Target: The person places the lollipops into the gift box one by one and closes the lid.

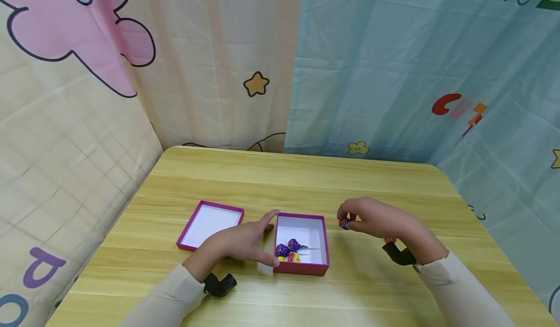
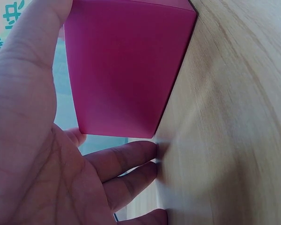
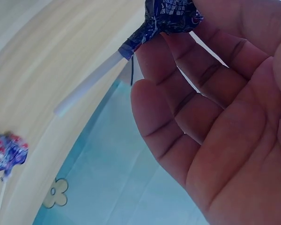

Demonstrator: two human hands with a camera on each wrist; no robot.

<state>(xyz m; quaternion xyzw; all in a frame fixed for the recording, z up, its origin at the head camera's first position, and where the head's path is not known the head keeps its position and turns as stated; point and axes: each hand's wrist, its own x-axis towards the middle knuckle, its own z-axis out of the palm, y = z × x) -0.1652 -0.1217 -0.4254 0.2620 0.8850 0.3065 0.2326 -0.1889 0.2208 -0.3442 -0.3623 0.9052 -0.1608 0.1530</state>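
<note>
Box (image 1: 302, 268) magenta, white inside; held lollipop (image 3: 171, 15) mainly blue; table (image 1: 306, 183) yellow, wood-grained

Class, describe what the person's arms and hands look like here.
Long, plain off-white sleeves run to about the wrists. A curved black piece juts out at each sleeve's end. The left hand and right hand are bare, with no gloves or rings in view.

The head view looks forward and down over the bench (image 1: 372, 181); close-in wrist views face what it also shows — left hand (image 1: 245, 239) and box (image 1: 302, 267), right hand (image 1: 378, 217) and held lollipop (image 3: 171, 16).
</note>
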